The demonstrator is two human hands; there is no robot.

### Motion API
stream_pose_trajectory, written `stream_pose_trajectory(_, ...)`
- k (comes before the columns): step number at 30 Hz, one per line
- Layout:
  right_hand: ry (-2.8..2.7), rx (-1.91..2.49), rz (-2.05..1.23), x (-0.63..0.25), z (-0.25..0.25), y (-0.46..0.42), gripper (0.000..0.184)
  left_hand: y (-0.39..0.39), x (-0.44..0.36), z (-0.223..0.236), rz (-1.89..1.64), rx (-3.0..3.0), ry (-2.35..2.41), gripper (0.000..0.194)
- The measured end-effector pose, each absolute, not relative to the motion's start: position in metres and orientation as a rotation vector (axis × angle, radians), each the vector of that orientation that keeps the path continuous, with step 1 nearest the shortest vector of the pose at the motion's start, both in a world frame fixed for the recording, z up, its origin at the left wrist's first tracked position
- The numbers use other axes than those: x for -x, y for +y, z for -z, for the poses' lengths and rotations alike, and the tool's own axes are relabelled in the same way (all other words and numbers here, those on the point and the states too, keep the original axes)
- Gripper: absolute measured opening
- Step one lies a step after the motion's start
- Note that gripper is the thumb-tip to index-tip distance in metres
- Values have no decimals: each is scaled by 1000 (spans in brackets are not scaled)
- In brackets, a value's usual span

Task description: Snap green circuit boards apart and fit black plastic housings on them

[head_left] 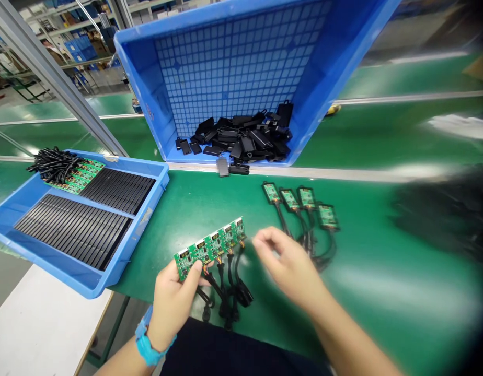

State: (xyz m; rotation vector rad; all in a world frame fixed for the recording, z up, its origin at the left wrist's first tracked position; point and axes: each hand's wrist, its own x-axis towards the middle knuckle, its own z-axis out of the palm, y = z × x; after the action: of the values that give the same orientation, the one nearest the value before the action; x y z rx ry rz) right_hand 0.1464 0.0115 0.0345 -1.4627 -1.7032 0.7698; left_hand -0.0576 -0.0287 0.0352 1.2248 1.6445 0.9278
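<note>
My left hand [176, 290] grips the left end of a strip of joined green circuit boards [216, 243], thumb on top. Several black cables [226, 292] hang from the strip's lower edge. Beyond the strip's right end, my right hand [286, 263] is slightly blurred, with thumb and fingers drawn together in a pinch; anything between the tips cannot be made out. It appears apart from the strip. On the green bench behind it lie several small boards in black cases [306, 197], with cables running toward me and partly hidden by my right hand.
A tilted blue crate [226, 57] at the back contains a heap of black cases [245, 138]. To the left, a shallow blue tray [75, 274] holds rows of black parts [75, 227] and cabled boards [75, 175]. A metal post [65, 78] rises behind it. A blurred dark mass [445, 214] is at right.
</note>
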Motion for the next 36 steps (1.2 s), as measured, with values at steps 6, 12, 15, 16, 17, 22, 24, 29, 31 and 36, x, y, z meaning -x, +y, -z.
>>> stream_pose_trajectory(6,-1827,1713,-840,-204,7,-34,19,-13,66,-23,-998,-749,1254,24)
stream_pose_trajectory(12,-2039,1895,-443,-221,32,-57,26,-4,71,-16,-978,-628,1175,20)
stream_pose_trajectory(15,-1910,1915,-346,-207,5,-43,33,-5,74,-14,-975,-638,1155,19)
stream_pose_trajectory(16,-1830,1902,-397,-198,-6,-33,36,-5,75,-13,-979,-644,1146,19)
stream_pose_trajectory(17,-1747,1859,-518,-187,-15,-20,37,-5,77,-13,-983,-650,1136,20)
stream_pose_trajectory(22,-1605,1618,-1084,-122,-21,50,26,18,76,-7,-958,-753,1147,29)
stream_pose_trajectory(24,-1582,1698,-984,-105,-7,70,23,36,71,-1,-963,-813,1236,31)
stream_pose_trajectory(29,-1548,1849,-694,-98,12,92,16,68,67,9,-1044,-797,1307,31)
stream_pose_trajectory(31,-1566,1822,-648,-100,10,94,23,69,72,6,-1052,-784,1270,33)
stream_pose_trajectory(36,-1679,1666,-774,-80,7,89,27,65,83,3,-1106,-751,1229,31)
